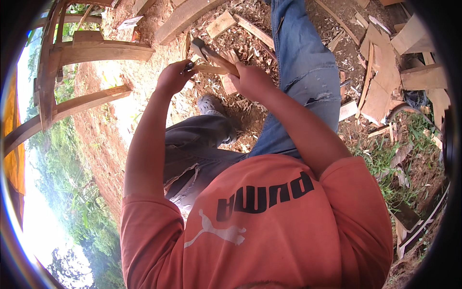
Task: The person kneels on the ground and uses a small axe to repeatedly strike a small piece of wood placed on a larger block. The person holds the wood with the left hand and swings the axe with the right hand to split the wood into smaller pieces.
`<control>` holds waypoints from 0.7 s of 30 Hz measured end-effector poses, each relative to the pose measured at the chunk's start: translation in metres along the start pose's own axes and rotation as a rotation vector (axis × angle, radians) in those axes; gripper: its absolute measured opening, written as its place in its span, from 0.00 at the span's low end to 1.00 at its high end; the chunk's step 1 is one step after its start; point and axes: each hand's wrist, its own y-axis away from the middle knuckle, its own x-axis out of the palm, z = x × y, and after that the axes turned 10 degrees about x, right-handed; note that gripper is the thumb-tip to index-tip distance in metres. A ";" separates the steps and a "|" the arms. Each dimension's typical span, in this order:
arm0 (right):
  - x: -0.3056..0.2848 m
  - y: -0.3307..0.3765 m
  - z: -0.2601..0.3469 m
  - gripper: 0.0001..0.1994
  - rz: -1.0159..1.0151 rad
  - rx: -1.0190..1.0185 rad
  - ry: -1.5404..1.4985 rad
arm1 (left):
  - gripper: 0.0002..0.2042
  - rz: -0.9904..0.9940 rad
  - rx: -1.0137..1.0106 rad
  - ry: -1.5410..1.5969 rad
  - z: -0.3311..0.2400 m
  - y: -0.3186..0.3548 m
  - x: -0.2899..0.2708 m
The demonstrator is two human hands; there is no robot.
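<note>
My right hand is closed round the wooden handle of a metal-headed tool. Its grey head points up and to the left; whether it is a hammer or a hatchet I cannot tell. A short, narrow strip of pale wood lies level between my two hands, just under the tool's handle. At the strip's left end, my left hand has its fingers closed on it. Something small and dark shows at those fingertips, too small to name. Both hands are held out over the ground, in front of my knees.
Wood chips cover the soil around my feet. A curved beam and a wood block lie ahead. Long timbers jut in from the left. Boards and offcuts are heaped at the right, beside grass.
</note>
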 end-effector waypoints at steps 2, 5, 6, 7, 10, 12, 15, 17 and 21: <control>0.013 -0.003 -0.012 0.18 0.009 0.008 0.022 | 0.19 0.065 -0.046 -0.029 -0.006 -0.001 -0.008; 0.010 -0.001 -0.004 0.18 0.014 0.012 0.018 | 0.18 0.063 -0.074 -0.053 -0.006 0.001 -0.008; 0.004 0.002 0.003 0.18 0.017 0.008 0.032 | 0.18 0.044 -0.056 -0.057 -0.004 0.002 -0.006; 0.003 0.005 0.005 0.18 0.019 0.009 0.045 | 0.18 0.028 -0.034 -0.060 -0.006 0.002 -0.006; 0.011 0.002 0.001 0.20 -0.114 -0.118 -0.003 | 0.17 0.048 -0.021 -0.045 -0.008 0.001 -0.009; 0.017 0.003 -0.009 0.21 -0.017 -0.044 0.055 | 0.18 0.053 -0.032 -0.027 -0.011 0.003 -0.009; 0.021 -0.008 -0.016 0.21 -0.013 -0.007 0.082 | 0.19 0.061 -0.054 -0.080 0.001 0.004 -0.008; 0.021 -0.005 -0.010 0.21 -0.032 -0.025 0.071 | 0.19 0.017 -0.032 -0.079 -0.001 0.007 -0.007; 0.010 0.003 0.010 0.19 -0.174 -0.143 -0.065 | 0.21 -0.014 -0.019 -0.025 0.004 0.006 -0.002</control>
